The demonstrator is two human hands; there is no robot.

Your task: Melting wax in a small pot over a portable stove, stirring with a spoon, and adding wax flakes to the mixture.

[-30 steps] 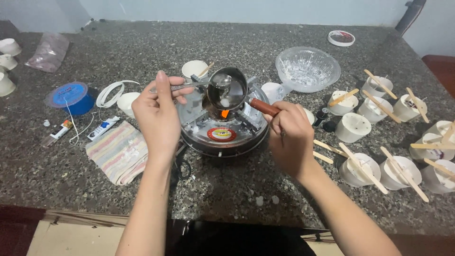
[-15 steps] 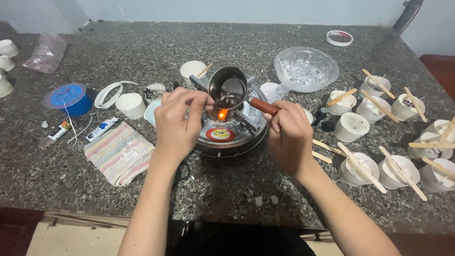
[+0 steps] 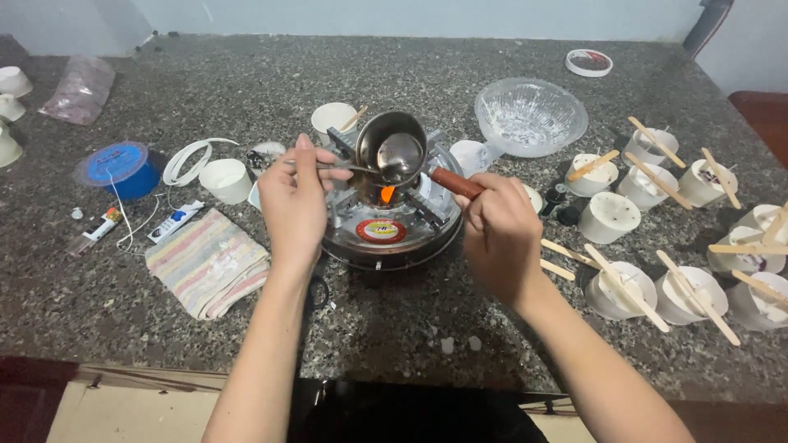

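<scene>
A small metal pot (image 3: 387, 141) sits tilted over a round gas stove (image 3: 386, 221) with an orange flame under it. My right hand (image 3: 501, 234) grips the pot's red-brown handle (image 3: 455, 182) at the stove's right side. My left hand (image 3: 294, 201) holds a metal spoon (image 3: 398, 154) by its thin handle, with the bowl of the spoon inside the pot. Both hands are over the dark speckled stone counter (image 3: 394, 328).
A striped cloth (image 3: 207, 261) lies left of the stove, with a blue reel (image 3: 121, 166), small tubes and a white cup (image 3: 226, 180) beyond it. A clear glass bowl (image 3: 530, 115) stands behind right. Several white cups with wooden sticks (image 3: 657, 287) crowd the right side.
My left hand drew back from over the stove toward its left side, still holding the spoon in the pot. The right hand stayed on the handle.
</scene>
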